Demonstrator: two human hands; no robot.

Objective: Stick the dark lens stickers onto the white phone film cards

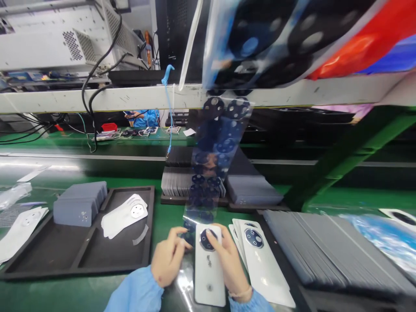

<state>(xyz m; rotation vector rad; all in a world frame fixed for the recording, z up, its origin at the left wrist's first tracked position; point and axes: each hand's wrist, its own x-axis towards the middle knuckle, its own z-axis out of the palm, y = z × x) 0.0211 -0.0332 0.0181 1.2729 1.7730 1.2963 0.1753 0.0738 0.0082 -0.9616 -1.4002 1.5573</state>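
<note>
A white phone back cover (pixel 209 271) with a dark round camera area lies upright in my right hand (pixel 229 260); my thumb presses on that camera area. Just left of it, my left hand (pixel 170 255) has its curled finger and thumb at the lower end of a clear strip of dark round lens films (pixel 203 190). The strip hangs down from the shelf above, and how firmly the fingers grip it is partly hidden. Beside my right hand, several white back covers (pixel 264 264) lie overlapped, the top one bearing a dark camera disc.
Left, a black divided tray (pixel 113 260) holds grey sheets (pixel 79 201) and white covers (pixel 125 216). Grey panels (pixel 331 247) fill a tray at right. Stacked panels (pixel 177 182) stand behind the strip. A shelf beam (pixel 130 99) crosses above; a green post (pixel 344 160) slants at right. Another person's blue sleeve (pixel 147 118) shows beyond.
</note>
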